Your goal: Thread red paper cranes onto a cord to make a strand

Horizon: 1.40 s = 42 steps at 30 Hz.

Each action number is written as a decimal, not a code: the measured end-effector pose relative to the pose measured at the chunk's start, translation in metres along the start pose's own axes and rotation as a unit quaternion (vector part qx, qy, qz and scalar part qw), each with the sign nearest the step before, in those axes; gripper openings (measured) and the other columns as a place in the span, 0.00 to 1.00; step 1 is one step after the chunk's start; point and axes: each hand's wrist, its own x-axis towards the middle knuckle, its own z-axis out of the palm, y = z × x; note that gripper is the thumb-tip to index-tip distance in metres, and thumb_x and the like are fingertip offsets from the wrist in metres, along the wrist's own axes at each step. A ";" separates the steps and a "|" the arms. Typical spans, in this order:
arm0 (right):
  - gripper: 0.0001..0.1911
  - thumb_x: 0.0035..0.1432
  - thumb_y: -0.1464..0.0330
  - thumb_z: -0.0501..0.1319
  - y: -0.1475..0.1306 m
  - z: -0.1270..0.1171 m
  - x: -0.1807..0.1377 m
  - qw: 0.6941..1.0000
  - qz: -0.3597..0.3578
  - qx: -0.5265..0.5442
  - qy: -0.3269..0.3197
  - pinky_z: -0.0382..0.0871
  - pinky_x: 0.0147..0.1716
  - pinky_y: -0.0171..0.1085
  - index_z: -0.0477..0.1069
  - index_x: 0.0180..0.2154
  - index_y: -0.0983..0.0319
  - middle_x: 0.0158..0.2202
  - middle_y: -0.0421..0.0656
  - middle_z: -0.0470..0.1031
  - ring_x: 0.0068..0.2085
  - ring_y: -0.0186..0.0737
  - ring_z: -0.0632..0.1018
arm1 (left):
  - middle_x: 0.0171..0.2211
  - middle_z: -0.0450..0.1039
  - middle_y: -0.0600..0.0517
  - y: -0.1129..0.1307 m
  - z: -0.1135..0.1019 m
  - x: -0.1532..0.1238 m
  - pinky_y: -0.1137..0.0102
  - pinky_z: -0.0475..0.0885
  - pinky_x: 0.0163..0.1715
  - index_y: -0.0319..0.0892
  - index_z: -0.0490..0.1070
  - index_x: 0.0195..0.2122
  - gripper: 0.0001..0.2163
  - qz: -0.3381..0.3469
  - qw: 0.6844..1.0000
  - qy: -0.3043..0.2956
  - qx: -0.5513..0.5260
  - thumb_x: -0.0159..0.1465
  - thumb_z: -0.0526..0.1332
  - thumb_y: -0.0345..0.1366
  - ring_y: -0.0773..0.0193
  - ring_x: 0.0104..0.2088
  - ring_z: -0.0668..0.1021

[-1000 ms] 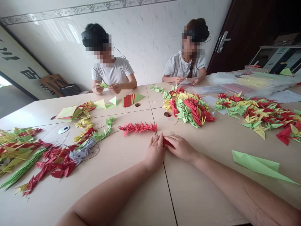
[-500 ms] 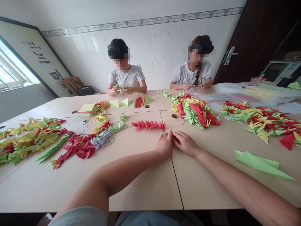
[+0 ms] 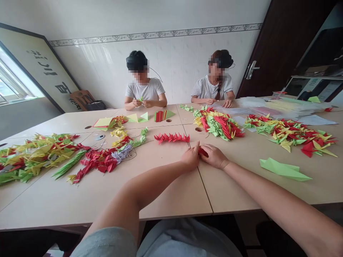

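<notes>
My left hand [image 3: 191,157] and my right hand [image 3: 214,156] meet on the table [image 3: 171,192], fingers pressed down on a small piece of red folded paper [image 3: 203,152] between them. Only a sliver of the red paper shows. Just beyond my hands lies a string of red folded paper pieces [image 3: 171,137]. A folded light green sheet [image 3: 282,169] rests to the right of my right forearm.
Heaps of red, yellow and green folded paper lie at the left [image 3: 34,153], centre [image 3: 218,125] and right [image 3: 289,132]. Two people sit across the table, each folding paper. A dark door [image 3: 268,53] stands at the back right.
The camera has tilted up and drawn back, so my lap and the table's near edge now show. My hands stay together on the red paper.
</notes>
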 end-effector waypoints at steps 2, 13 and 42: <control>0.09 0.54 0.72 0.56 -0.004 -0.002 -0.002 1.000 -0.008 0.004 0.002 0.73 0.43 0.47 0.71 0.38 0.62 0.37 0.49 0.77 0.40 0.48 0.77 | 0.50 0.73 0.39 -0.001 -0.004 -0.004 0.59 0.66 0.53 0.36 0.40 0.68 0.36 -0.012 0.999 -0.010 -0.032 0.60 0.54 0.29 0.50 0.53 0.73; 0.10 0.57 0.72 0.55 -0.034 -0.007 0.008 0.998 -0.003 0.040 0.044 0.75 0.40 0.43 0.70 0.41 0.61 0.36 0.47 0.78 0.38 0.43 0.78 | 0.49 0.73 0.42 0.001 -0.034 -0.024 0.59 0.69 0.48 0.40 0.61 0.59 0.32 -0.091 0.941 -0.010 -0.325 0.51 0.60 0.24 0.57 0.43 0.76; 0.26 0.51 0.72 0.59 -0.074 -0.001 0.071 0.999 0.022 -0.040 -0.005 0.72 0.37 0.47 0.63 0.54 0.60 0.39 0.48 0.78 0.40 0.53 0.76 | 0.31 0.72 0.51 -0.018 -0.052 -0.002 0.71 0.69 0.33 0.42 0.69 0.31 0.14 -0.324 0.691 0.017 -0.646 0.65 0.54 0.46 0.65 0.33 0.73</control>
